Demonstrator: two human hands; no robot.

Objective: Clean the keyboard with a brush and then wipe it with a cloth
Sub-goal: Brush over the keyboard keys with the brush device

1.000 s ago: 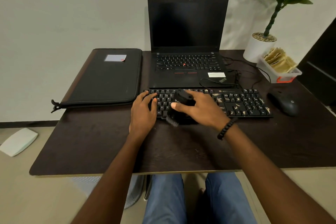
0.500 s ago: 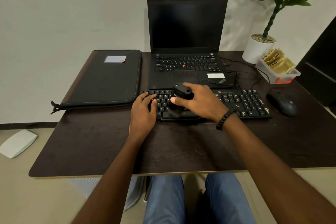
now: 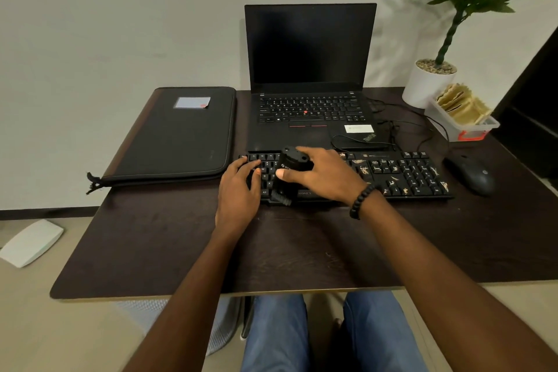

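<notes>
A black keyboard [image 3: 401, 174] lies across the dark table, with pale crumbs scattered over its right half. My right hand [image 3: 324, 174] grips a black brush [image 3: 294, 158] by its round handle, bristles down on the keyboard's left-middle keys near the front edge. My left hand [image 3: 238, 190] rests flat on the keyboard's left end, fingers spread over the keys and holding nothing. No cloth is in view.
An open black laptop [image 3: 309, 75] stands just behind the keyboard, its cables trailing right. A black sleeve [image 3: 178, 136] lies at the left, a mouse [image 3: 475, 177] at the right. A potted plant [image 3: 428, 81] and a small bin of paper [image 3: 465, 118] sit at the back right.
The brush went from the keyboard's front edge up onto the keys half a second ago, and now its bristles are down at the front edge again. My left hand stayed put.
</notes>
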